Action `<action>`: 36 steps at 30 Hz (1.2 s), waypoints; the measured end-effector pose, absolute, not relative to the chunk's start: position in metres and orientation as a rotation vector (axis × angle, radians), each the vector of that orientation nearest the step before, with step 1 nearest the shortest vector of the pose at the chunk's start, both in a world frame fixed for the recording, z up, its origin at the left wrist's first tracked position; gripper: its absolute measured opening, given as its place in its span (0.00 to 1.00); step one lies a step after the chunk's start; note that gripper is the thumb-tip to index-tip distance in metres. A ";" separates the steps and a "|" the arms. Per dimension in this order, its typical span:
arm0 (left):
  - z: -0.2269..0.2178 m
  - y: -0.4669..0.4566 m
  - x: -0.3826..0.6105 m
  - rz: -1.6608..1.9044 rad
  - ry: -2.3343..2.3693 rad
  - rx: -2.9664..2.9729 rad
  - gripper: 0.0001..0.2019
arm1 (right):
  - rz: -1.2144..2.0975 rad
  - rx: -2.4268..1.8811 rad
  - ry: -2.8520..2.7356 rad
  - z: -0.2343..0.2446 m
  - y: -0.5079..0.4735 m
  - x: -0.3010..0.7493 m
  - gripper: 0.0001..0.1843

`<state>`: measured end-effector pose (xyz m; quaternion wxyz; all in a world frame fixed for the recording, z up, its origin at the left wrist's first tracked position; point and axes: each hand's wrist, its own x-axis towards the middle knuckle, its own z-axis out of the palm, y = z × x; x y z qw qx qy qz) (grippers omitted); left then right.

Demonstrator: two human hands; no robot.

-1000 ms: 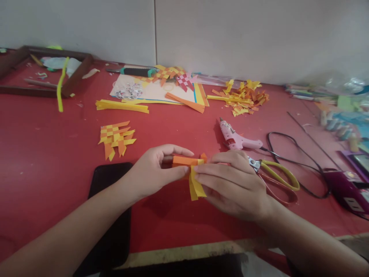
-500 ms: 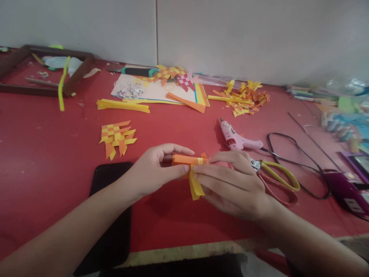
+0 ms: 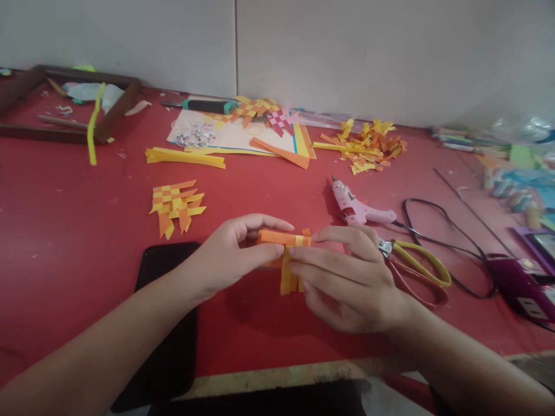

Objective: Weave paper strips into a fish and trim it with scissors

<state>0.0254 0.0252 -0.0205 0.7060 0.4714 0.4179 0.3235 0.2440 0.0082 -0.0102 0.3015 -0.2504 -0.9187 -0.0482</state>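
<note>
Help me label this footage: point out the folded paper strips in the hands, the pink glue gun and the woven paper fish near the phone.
Folded paper strips (image 3: 277, 237): head view, on the orange band.
Pink glue gun (image 3: 357, 212): head view, on its body.
Woven paper fish (image 3: 172, 204): head view, on its checkered body.

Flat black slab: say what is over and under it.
The bare left forearm crosses over the black slab, covering its middle; what lies under the slab is hidden.
</note>
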 end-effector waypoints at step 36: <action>-0.017 0.025 0.026 0.750 1.005 0.989 0.20 | 1.266 -1.218 -1.681 -0.010 0.014 0.238 0.09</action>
